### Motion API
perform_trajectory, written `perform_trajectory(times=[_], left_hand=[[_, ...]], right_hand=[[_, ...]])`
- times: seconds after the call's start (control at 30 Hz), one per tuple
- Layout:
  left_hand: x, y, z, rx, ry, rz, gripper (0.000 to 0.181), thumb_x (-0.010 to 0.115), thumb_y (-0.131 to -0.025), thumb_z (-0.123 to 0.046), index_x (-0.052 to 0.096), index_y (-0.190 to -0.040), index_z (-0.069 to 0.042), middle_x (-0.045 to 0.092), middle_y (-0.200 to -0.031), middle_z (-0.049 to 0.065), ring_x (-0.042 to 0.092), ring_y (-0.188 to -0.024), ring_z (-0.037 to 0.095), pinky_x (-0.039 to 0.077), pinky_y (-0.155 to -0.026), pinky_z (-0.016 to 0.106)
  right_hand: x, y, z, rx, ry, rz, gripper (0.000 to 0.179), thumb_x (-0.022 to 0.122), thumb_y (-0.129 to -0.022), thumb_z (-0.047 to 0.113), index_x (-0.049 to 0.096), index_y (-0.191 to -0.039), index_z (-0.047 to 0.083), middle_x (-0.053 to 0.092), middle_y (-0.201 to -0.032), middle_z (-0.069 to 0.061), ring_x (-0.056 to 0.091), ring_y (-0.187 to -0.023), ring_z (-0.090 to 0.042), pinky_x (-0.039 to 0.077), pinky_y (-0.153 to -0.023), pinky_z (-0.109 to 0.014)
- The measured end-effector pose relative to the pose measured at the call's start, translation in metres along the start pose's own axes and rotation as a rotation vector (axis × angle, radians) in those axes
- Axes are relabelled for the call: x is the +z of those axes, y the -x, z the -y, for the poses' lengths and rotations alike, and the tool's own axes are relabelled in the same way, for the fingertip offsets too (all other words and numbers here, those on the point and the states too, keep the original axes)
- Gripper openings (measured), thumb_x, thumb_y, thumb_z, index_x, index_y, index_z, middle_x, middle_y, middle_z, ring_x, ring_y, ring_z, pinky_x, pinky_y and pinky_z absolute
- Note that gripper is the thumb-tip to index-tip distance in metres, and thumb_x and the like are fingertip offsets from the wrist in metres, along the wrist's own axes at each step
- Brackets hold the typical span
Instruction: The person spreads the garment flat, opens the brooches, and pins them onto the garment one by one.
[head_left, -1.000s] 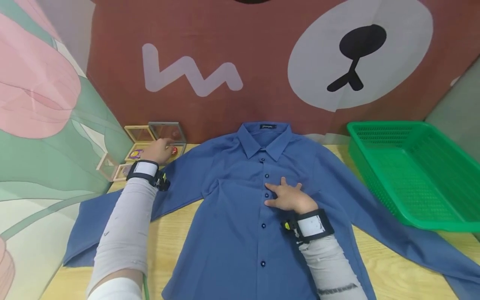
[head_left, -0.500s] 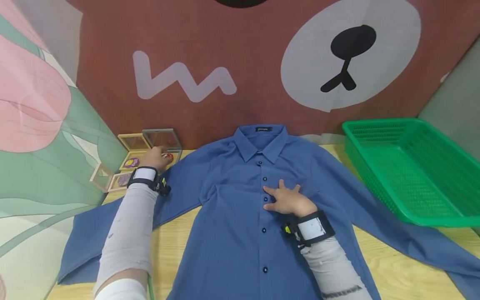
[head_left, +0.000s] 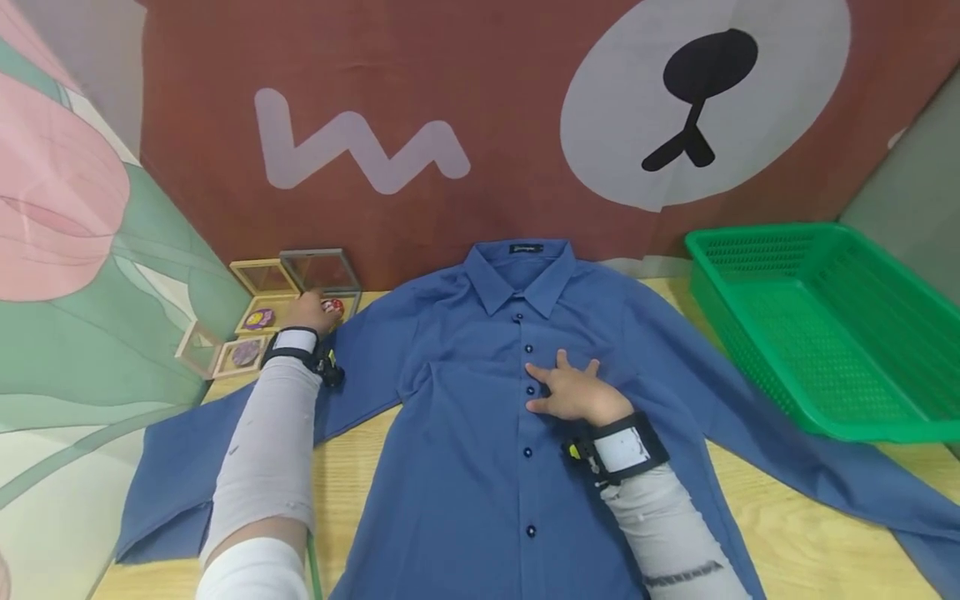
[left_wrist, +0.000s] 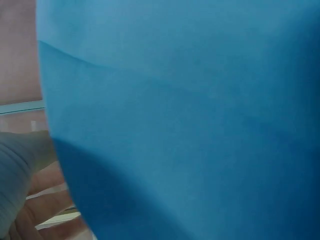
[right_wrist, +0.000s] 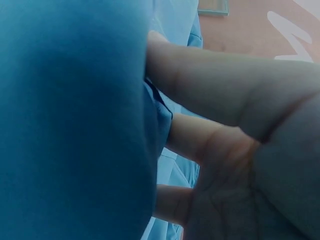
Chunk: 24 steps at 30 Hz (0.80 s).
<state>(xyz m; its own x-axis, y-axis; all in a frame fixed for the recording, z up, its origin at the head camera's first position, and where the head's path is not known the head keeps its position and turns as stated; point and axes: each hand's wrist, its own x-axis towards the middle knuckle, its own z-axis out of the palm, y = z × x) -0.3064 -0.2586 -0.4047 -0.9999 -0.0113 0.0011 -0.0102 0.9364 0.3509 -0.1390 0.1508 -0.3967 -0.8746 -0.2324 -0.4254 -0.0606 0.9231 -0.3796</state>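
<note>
A blue buttoned shirt (head_left: 465, 433) lies spread face up, its collar toward the brown wall. My right hand (head_left: 573, 393) rests on its front beside the button placket, fingers spread; in the right wrist view, blue cloth hides part of the fingers (right_wrist: 185, 137). At the far left, my left hand (head_left: 306, 313) reaches over the small open-lidded display boxes. Beside its fingertips lies a round red badge (head_left: 333, 308) in the grey-framed box (head_left: 321, 268). In the left wrist view, cloth covers most of the picture and hides the fingertips, so whether they pinch the badge cannot be told.
A purple and yellow badge (head_left: 259, 318) sits in the wooden-framed box (head_left: 264, 275). Nearer stands a smaller box with a greyish round piece (head_left: 245, 353). A green plastic basket (head_left: 817, 358) stands at right, close to a shirt sleeve (head_left: 810, 475). Walls border the wooden table (head_left: 802, 533).
The head view has shifted slightly, so the whole scene sits a little differently. My left hand stays over the grey-framed box, and my right hand stays on the shirt.
</note>
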Motion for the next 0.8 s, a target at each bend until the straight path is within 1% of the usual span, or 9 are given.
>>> perform_trajectory(times=[0.1, 0.2, 0.33, 0.47, 0.57, 0.73, 0.8], left_hand=[[0.003, 0.002, -0.003, -0.004, -0.025, -0.041, 0.047, 0.062, -0.087, -0.025, 0.06, -0.113, 0.014, 0.064, -0.111, 0.038, 0.062, -0.104, 0.052, 0.05, -0.088, 0.058], [0.004, 0.004, -0.007, -0.011, -0.052, -0.068, 0.042, 0.063, -0.086, -0.025, 0.062, -0.106, 0.013, 0.065, -0.109, 0.037, 0.062, -0.104, 0.052, 0.05, -0.087, 0.058], [0.004, 0.004, -0.008, -0.012, -0.077, -0.073, 0.037, 0.062, -0.086, -0.025, 0.063, -0.1, 0.009, 0.065, -0.108, 0.036, 0.062, -0.104, 0.052, 0.051, -0.085, 0.059], [0.004, 0.004, -0.002, -0.01, -0.077, -0.084, 0.036, 0.062, -0.086, -0.027, 0.063, -0.098, 0.008, 0.065, -0.108, 0.036, 0.061, -0.104, 0.053, 0.051, -0.084, 0.06], [0.003, 0.004, 0.0, -0.013, -0.057, -0.083, 0.04, 0.063, -0.086, -0.028, 0.063, -0.102, 0.009, 0.065, -0.108, 0.037, 0.062, -0.104, 0.053, 0.051, -0.083, 0.059], [0.001, 0.004, 0.003, -0.028, -0.027, -0.057, 0.05, 0.063, -0.09, -0.028, 0.059, -0.121, 0.011, 0.065, -0.11, 0.036, 0.063, -0.101, 0.051, 0.051, -0.082, 0.058], [-0.003, 0.004, 0.002, -0.028, -0.015, -0.051, 0.055, 0.063, -0.091, -0.028, 0.055, -0.128, 0.012, 0.064, -0.114, 0.037, 0.062, -0.103, 0.051, 0.051, -0.084, 0.058]], right_hand=[[0.0, 0.0, 0.0, 0.008, -0.002, -0.004, 0.067, 0.062, -0.098, 0.036, 0.035, -0.155, 0.015, 0.006, -0.158, -0.039, 0.001, -0.141, -0.067, 0.001, -0.111, -0.078], [0.001, 0.0, 0.0, 0.014, -0.012, -0.009, 0.067, 0.062, -0.098, 0.036, 0.035, -0.155, 0.016, 0.005, -0.158, -0.039, -0.001, -0.139, -0.069, 0.002, -0.111, -0.078], [-0.001, 0.001, 0.002, 0.021, -0.007, -0.005, 0.068, 0.063, -0.097, 0.036, 0.034, -0.155, 0.016, 0.005, -0.159, -0.039, -0.002, -0.138, -0.07, 0.002, -0.111, -0.079], [-0.004, 0.0, 0.005, 0.019, 0.02, 0.0, 0.068, 0.062, -0.098, 0.036, 0.033, -0.156, 0.016, 0.005, -0.159, -0.039, -0.002, -0.139, -0.069, 0.0, -0.112, -0.077], [-0.004, -0.001, 0.005, 0.018, 0.029, -0.011, 0.068, 0.062, -0.098, 0.036, 0.033, -0.156, 0.016, 0.006, -0.159, -0.038, -0.001, -0.139, -0.069, 0.0, -0.112, -0.077], [0.0, 0.001, 0.002, 0.007, -0.005, -0.016, 0.067, 0.063, -0.097, 0.035, 0.035, -0.155, 0.015, 0.005, -0.158, -0.04, -0.002, -0.138, -0.071, 0.002, -0.11, -0.079], [0.001, 0.001, 0.0, 0.005, -0.008, -0.015, 0.067, 0.063, -0.097, 0.035, 0.035, -0.155, 0.015, 0.005, -0.158, -0.04, -0.001, -0.14, -0.068, 0.001, -0.111, -0.079]])
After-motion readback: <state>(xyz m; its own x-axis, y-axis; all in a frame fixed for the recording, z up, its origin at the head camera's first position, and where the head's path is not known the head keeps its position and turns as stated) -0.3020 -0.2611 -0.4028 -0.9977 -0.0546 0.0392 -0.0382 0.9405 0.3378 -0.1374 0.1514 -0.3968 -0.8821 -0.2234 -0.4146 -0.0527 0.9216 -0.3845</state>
